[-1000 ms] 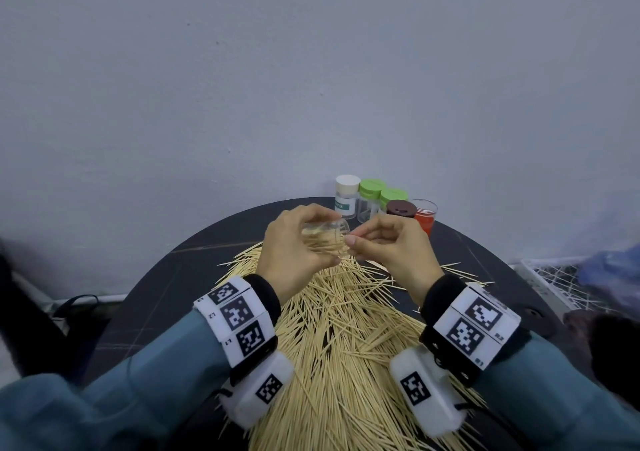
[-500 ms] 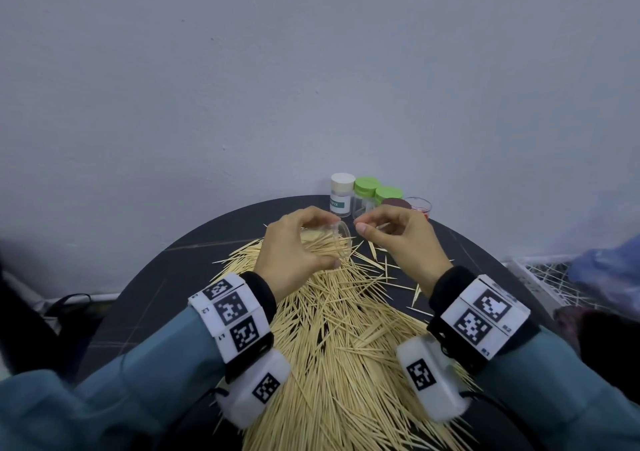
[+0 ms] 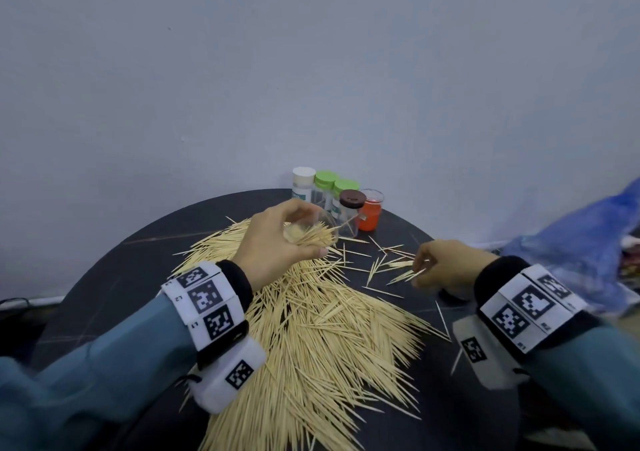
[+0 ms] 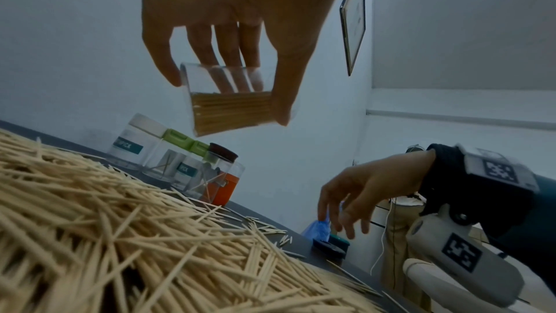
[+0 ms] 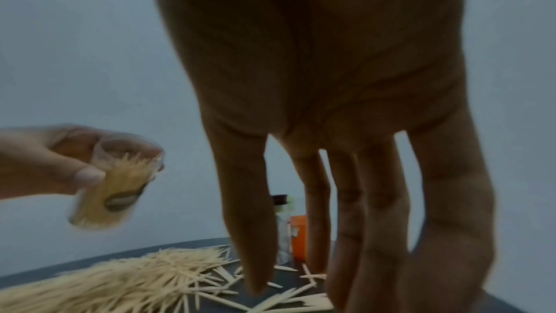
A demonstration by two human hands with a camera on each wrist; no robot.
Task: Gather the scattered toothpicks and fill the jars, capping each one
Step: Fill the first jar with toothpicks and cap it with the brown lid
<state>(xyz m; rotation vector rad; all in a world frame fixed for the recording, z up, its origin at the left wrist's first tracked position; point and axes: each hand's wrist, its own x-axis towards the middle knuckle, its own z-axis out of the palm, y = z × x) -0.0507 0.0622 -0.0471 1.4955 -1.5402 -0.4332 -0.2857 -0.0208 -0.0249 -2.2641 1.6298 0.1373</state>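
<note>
Clear plastic is what you've got in your left hand (image 3: pixel 277 242): a small open jar (image 4: pixel 231 101) tipped nearly on its side, thumb and fingers curled round it, held up above the far end of the pile. It's about half full, the sticks lying packed along its lower wall, tips poking toward the mouth on the right. No cap on it.

Your right hand (image 3: pixel 446 267) is down low over the right side of the dark counter (image 3: pixel 114 277), fingers hanging loosely toward a thin scatter of loose toothpicks (image 3: pixel 391 263). From the head view a couple of sticks sit right at your fingertips, but I can't tell whether you've pinched any; the right wrist view shows the fingers (image 5: pixel 252 235) spread and reaching down, nothing clearly held.

So you're mid-fill, I'd say: this is the gathering beat. The big heap (image 3: pixel 311 339) runs from the middle of the counter to the near edge, barely dented. Five other jars (image 3: pixel 339 201) wait at the far edge, caps white, green, green and brown, plus an orange one.

Next you'll want to sweep those strays into a parallel bundle, pinch them at mid-length, and carry them left to the jar's mouth. Line them up with the ones inside, or they'll jam crosswise at the rim.
</note>
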